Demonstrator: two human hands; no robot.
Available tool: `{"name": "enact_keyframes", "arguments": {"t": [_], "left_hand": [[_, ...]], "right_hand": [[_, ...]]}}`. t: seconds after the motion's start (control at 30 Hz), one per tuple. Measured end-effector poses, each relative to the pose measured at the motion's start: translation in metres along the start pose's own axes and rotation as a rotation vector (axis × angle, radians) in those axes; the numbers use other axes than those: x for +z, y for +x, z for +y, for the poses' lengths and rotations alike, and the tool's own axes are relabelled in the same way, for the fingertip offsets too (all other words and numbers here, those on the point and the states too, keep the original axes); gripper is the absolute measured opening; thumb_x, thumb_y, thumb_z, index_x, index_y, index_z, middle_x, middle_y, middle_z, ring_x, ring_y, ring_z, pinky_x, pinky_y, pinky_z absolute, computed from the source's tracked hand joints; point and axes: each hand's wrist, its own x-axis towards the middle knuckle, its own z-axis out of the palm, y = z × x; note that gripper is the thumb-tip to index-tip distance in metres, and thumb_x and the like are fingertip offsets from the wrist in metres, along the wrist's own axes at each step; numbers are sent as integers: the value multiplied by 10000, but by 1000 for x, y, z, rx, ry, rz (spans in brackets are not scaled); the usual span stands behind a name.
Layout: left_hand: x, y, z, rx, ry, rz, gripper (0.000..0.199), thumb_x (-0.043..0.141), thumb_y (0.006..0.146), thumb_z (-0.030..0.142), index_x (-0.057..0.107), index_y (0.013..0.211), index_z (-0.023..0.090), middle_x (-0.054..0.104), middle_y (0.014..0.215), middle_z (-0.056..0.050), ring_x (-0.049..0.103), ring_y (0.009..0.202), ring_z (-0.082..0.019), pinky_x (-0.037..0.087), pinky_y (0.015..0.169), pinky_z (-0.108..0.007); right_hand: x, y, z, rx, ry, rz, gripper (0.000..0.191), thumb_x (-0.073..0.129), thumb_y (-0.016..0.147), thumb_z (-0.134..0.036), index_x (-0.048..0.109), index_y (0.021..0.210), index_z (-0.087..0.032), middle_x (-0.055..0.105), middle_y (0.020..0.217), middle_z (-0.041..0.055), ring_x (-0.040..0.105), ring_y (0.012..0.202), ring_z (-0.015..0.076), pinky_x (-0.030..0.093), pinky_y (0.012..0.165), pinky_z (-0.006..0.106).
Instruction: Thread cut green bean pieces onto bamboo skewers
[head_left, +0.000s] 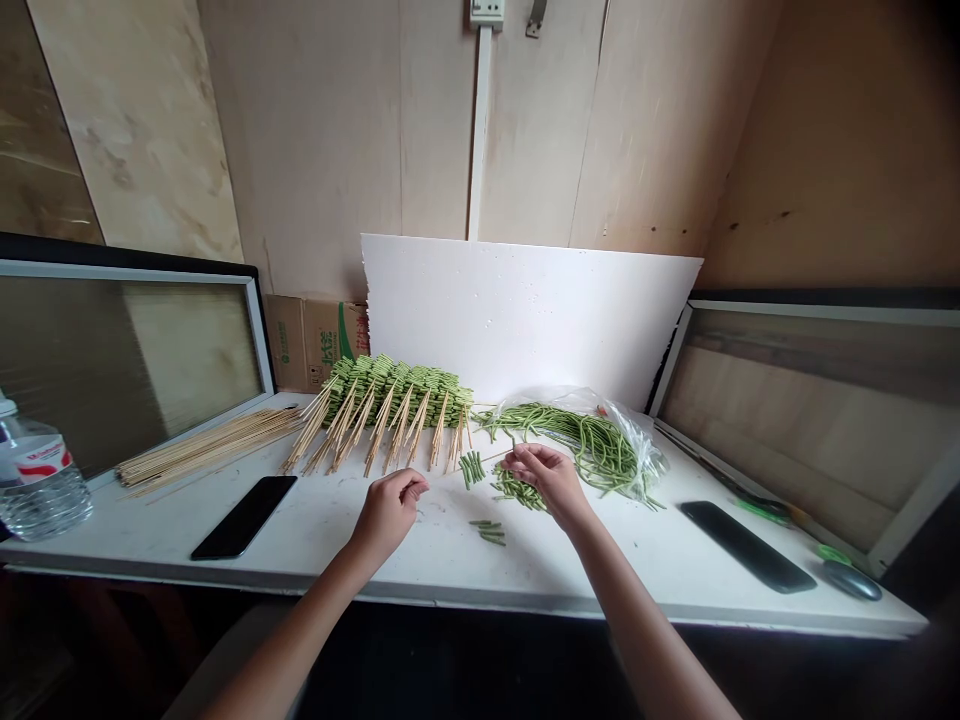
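My left hand (390, 508) is closed, its fingertips at the left end of a thin wooden skewer. Several short green bean pieces (472, 469) sit side by side on that skewer, between my hands. My right hand (546, 478) pinches a short bean piece (513, 440) at the skewer's right end. Cut bean pieces (517, 488) lie in a heap partly under my right hand, and a few more pieces (488, 531) lie nearer the front edge. Filled bean skewers (397, 392) are stacked behind my left hand, sticks towards me.
Bare skewers (210, 448) lie at the left, near a black phone (244, 517) and a water bottle (41, 475). Long beans (600, 440) spill from a clear bag. On the right are a dark phone (748, 545) and a mouse (852, 579). A white board (525, 320) stands behind.
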Motion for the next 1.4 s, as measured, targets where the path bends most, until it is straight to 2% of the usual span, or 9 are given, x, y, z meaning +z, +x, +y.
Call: {"name": "enact_keyframes", "arguments": {"t": [0.23, 0.43, 0.63, 0.8, 1.03, 1.3, 1.4], "left_hand": [[0, 0, 0, -4, -5, -2, 225, 527, 934, 198, 674, 764, 192, 642, 657, -5, 540, 596, -144, 394, 611, -244], [-3, 1, 1, 5, 11, 39, 218, 536, 911, 177, 680, 748, 194, 649, 647, -2, 548, 587, -144, 397, 605, -241], [-2, 0, 1, 13, 5, 44, 220, 530, 909, 171, 682, 751, 189, 662, 657, -6, 550, 587, -140, 405, 603, -237], [2, -1, 2, 9, -18, 39, 229, 524, 919, 188, 684, 755, 189, 674, 664, -12, 556, 586, -141, 413, 601, -237], [2, -2, 12, 6, -38, 47, 222, 528, 910, 184, 686, 754, 186, 690, 683, -20, 564, 592, -140, 424, 602, -241], [0, -1, 16, 31, -13, 48, 216, 533, 916, 181, 690, 766, 192, 698, 696, -20, 580, 606, -147, 422, 617, -241], [-1, 0, 13, -2, 0, 52, 210, 537, 923, 201, 697, 786, 193, 702, 696, -22, 593, 604, -153, 427, 609, -245]], "right_hand": [[3, 1, 5, -36, -49, 73, 354, 825, 754, -540, 785, 862, -205, 753, 927, 81, 682, 922, 239, 562, 681, 290], [12, 2, 17, -66, -45, 149, 372, 818, 755, -552, 790, 891, -206, 759, 976, 81, 638, 696, 175, 521, 651, 306], [19, 1, 23, -96, -3, 183, 373, 814, 757, -556, 784, 898, -212, 754, 979, 79, 647, 778, 202, 509, 664, 304], [24, -3, 21, -82, -3, 158, 371, 801, 764, -569, 775, 898, -223, 754, 1006, 68, 613, 673, 166, 507, 676, 320], [39, -13, 12, -103, -153, 60, 362, 759, 797, -580, 771, 858, -223, 744, 988, 78, 647, 896, 238, 533, 751, 323], [46, -13, 18, -76, -151, 52, 354, 763, 802, -561, 760, 790, -207, 737, 952, 70, 632, 818, 206, 518, 706, 314], [40, -12, 11, -52, -180, 21, 368, 745, 814, -573, 780, 877, -213, 750, 1012, 78, 653, 860, 215, 531, 712, 312]]}}
